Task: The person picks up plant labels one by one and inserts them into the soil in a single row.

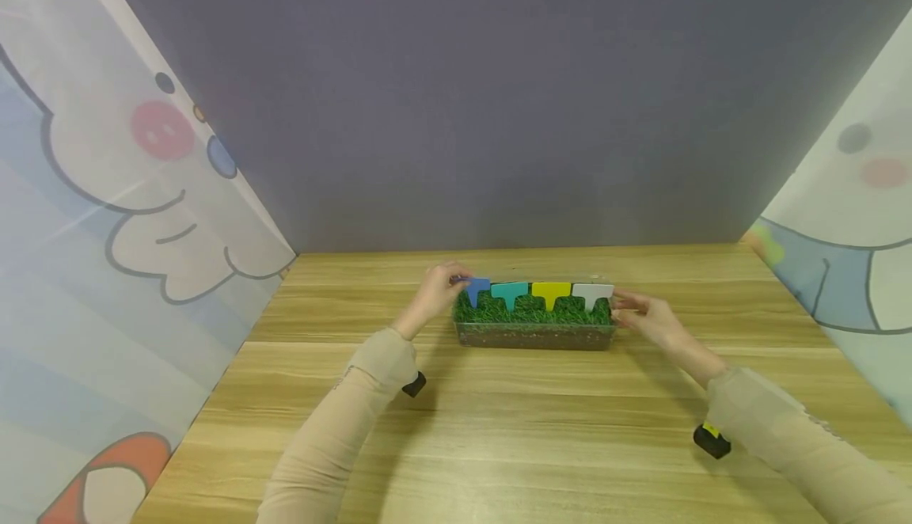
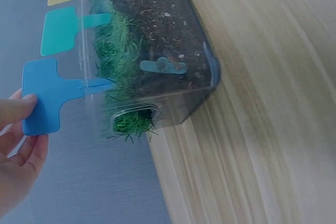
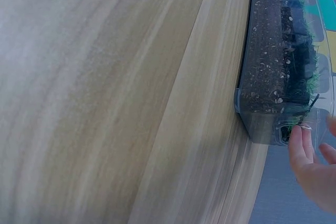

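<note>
A clear plastic planter box (image 1: 537, 337) with dark soil (image 2: 157, 14) and green grass (image 1: 530, 314) stands on the table. Four T-shaped plant labels rise from the grass in a row: blue (image 2: 44, 95), teal (image 1: 509, 292), yellow (image 1: 552, 293) and white (image 1: 593, 292). My left hand (image 1: 438, 290) pinches the head of the blue label, thumb in front and fingers behind, its stem down in the grass. At the box's right end, my right hand (image 1: 647, 317) touches the end wall by its cutout with fairly straight fingers (image 3: 297, 142), close to the white label.
The wooden table (image 1: 534, 437) extends in front of the box and to both sides. A grey panel (image 1: 499, 112) stands upright along its back edge. Cartoon-printed curtains (image 1: 78, 215) hang at the left and right.
</note>
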`<state>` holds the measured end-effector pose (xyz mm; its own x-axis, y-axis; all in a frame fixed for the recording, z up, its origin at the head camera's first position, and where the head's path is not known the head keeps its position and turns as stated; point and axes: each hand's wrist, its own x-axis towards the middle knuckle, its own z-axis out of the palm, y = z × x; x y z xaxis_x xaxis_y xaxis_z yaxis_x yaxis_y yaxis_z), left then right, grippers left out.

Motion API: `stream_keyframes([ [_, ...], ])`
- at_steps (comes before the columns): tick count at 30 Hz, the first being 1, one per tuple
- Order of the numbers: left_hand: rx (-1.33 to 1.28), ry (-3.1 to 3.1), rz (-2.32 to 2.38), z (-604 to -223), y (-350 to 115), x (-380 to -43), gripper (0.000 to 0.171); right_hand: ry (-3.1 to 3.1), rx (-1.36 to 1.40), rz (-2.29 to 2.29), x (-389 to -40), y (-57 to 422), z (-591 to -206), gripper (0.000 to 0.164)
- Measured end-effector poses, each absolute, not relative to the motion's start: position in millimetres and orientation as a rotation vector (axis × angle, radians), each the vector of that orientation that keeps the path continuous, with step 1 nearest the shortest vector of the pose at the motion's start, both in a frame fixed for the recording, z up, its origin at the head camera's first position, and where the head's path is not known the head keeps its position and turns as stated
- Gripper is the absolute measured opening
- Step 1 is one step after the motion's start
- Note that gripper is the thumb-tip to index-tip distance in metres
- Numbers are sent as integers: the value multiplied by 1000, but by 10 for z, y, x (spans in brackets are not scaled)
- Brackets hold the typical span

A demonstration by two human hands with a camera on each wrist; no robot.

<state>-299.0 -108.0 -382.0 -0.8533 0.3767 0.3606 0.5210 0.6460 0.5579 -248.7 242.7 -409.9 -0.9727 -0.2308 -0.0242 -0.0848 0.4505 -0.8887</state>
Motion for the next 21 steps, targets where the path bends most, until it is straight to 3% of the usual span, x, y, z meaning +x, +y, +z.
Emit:
stream_keyframes([
  [21,-745,-2692,-977,-3911,-1086,-2988,16,2595,-276,-1523,-2450,2408,-4055,51],
])
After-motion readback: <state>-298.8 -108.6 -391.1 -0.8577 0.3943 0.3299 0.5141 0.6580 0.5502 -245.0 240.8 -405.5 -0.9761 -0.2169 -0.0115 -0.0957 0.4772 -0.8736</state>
